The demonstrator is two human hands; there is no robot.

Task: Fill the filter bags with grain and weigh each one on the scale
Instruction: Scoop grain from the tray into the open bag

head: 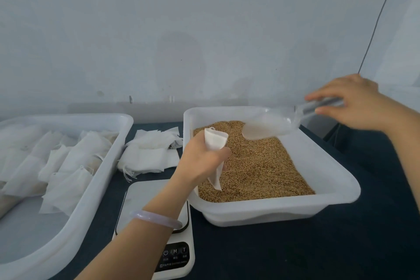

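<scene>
Two hands were working over the grain tray [329, 166], a white plastic tray on the dark table [295, 245]. It held a bed of golden-brown grain [261, 166], heaped toward its left side.

Your left hand [200, 157] reached in over the tray's left rim. Its fingers and thumb were wrapped round the middle of one white filter bag [214, 143]. The bag stood roughly upright above the grain, its mouth open at the top and its lower end hanging down to the grain surface. A pale bracelet [156, 218] sat on that wrist.

Your right hand [356, 102] was above the tray's far right corner, with thumb and fingers curled round the handle of a clear plastic scoop [272, 125]. The scoop's bowl was over the far part of the grain, just right of the bag's mouth and not touching it. Motion blur; I could not tell whether the bowl carried any grain.

The scale [136, 193] lay just beside the tray's near left corner, its platform partly under your left forearm.

A loose pile of flat bags [150, 152] lay on the table just left of the tray, beyond the scale.

A second white tray [100, 179] stood well left of the grain tray and held many filled bags [68, 166] lying on their sides.
</scene>
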